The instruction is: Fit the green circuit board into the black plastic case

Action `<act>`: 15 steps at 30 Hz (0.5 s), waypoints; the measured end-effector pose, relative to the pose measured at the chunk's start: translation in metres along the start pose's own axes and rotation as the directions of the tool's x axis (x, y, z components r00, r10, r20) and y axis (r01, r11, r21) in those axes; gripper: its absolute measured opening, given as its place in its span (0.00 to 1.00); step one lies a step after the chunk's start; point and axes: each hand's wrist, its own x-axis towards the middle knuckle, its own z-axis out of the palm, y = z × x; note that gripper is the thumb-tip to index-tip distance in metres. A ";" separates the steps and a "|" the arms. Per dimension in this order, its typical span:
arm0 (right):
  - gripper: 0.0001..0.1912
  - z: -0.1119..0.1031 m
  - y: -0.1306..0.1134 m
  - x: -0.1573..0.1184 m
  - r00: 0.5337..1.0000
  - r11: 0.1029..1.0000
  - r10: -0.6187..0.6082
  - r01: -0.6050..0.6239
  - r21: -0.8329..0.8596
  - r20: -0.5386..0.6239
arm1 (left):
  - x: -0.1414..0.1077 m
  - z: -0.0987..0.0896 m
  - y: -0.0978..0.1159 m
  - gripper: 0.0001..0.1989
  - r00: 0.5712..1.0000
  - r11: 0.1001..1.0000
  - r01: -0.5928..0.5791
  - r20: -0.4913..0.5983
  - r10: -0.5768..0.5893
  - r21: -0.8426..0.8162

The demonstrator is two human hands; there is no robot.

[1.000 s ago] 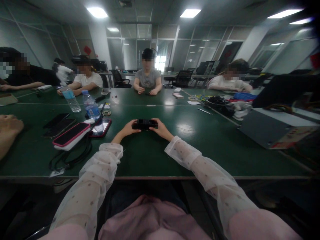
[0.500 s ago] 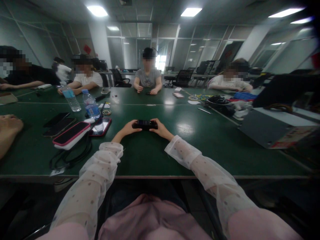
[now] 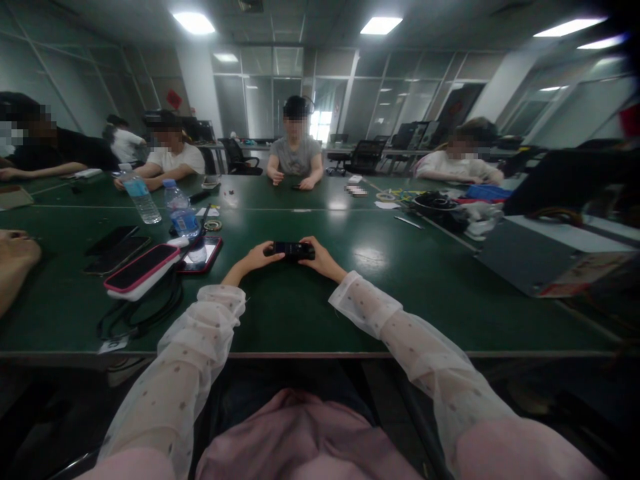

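Note:
Just ahead of me, low over the green table [image 3: 300,313], is a small black device [image 3: 294,251] with a screen on its upper face. It lies crosswise between my hands, and its exact kind is hard to make out. My left hand [image 3: 259,257] grips the left end, its thumb lying over the near left part. On the right end, my right hand [image 3: 321,260] is closed with the thumb along the near edge and fingers curled over the far side. The fingers partly hide both ends. Sheer white sleeves with dark dots cover my forearms.
To the left lie several phones, among them a pink-edged one [image 3: 144,267], with black cables [image 3: 163,310]. Two plastic bottles [image 3: 141,195] stand behind them. On the right are a grey metal box [image 3: 520,253], a pen [image 3: 409,222] and tangled cables. People sit around the table.
My left thumb has shifted slightly up and inward over the device's near left part. The device is tilted a little differently. My right hand stays nearly still.

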 end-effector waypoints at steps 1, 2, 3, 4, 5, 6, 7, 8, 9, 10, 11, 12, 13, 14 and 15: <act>0.26 0.000 -0.001 0.000 1.000 1.000 0.004 -0.004 0.000 -0.001 | 0.000 0.000 0.001 0.29 1.000 1.000 -0.007 0.006 0.007 -0.004; 0.26 0.000 -0.001 0.000 1.000 1.000 0.006 -0.006 0.000 -0.003 | 0.000 0.000 0.001 0.29 1.000 1.000 -0.012 0.009 0.012 -0.008; 0.26 0.000 -0.002 0.000 1.000 1.000 0.007 -0.007 0.000 -0.005 | -0.001 0.000 0.002 0.30 1.000 1.000 -0.016 0.008 0.016 -0.009; 0.26 0.001 -0.001 0.000 1.000 1.000 0.006 -0.006 0.000 -0.008 | -0.001 -0.001 0.003 0.31 1.000 1.000 -0.016 0.006 0.016 -0.008; 0.26 0.001 -0.001 0.000 1.000 1.000 0.003 -0.003 -0.001 -0.011 | -0.001 -0.001 0.004 0.32 1.000 1.000 -0.016 0.002 0.016 -0.006; 0.26 0.001 0.000 0.000 1.000 1.000 -0.001 0.001 -0.001 -0.013 | -0.002 -0.001 0.005 0.32 1.000 1.000 -0.015 0.000 0.015 -0.009; 0.26 0.001 0.001 0.000 1.000 1.000 -0.003 0.003 -0.001 -0.014 | -0.002 -0.001 0.006 0.33 1.000 1.000 -0.016 0.004 0.016 -0.018; 0.26 0.002 0.001 0.000 1.000 1.000 -0.005 0.005 -0.001 -0.016 | -0.003 -0.002 0.007 0.33 1.000 0.999 -0.017 0.010 0.017 -0.034; 0.26 0.002 0.002 0.000 1.000 1.000 -0.008 0.008 -0.001 -0.015 | -0.003 -0.002 0.008 0.33 1.000 0.998 -0.017 0.018 0.018 -0.053; 0.26 0.002 0.003 0.000 1.000 1.000 -0.012 0.012 0.000 -0.016 | -0.004 -0.002 0.009 0.33 1.000 0.997 -0.014 0.024 0.016 -0.071; 0.26 0.002 0.003 0.000 1.000 1.000 -0.016 0.016 0.000 -0.016 | -0.004 -0.002 0.011 0.33 0.999 0.996 -0.010 0.030 0.012 -0.084; 0.26 0.002 0.004 0.000 1.000 1.000 -0.021 0.021 0.000 -0.016 | -0.004 -0.003 0.011 0.33 0.999 0.996 -0.006 0.033 0.009 -0.094; 0.26 0.003 0.004 0.000 1.000 1.000 -0.026 0.026 -0.001 -0.017 | -0.004 -0.003 0.012 0.33 0.999 0.995 0.000 0.034 0.004 -0.103; 0.26 0.003 0.004 0.000 0.999 1.000 -0.029 0.029 -0.002 -0.018 | -0.005 -0.003 0.013 0.34 0.999 0.994 0.006 0.035 -0.003 -0.111; 0.26 0.003 0.004 0.000 0.999 1.000 -0.029 0.029 -0.004 -0.020 | -0.005 -0.004 0.013 0.34 0.999 0.992 0.016 0.040 -0.011 -0.122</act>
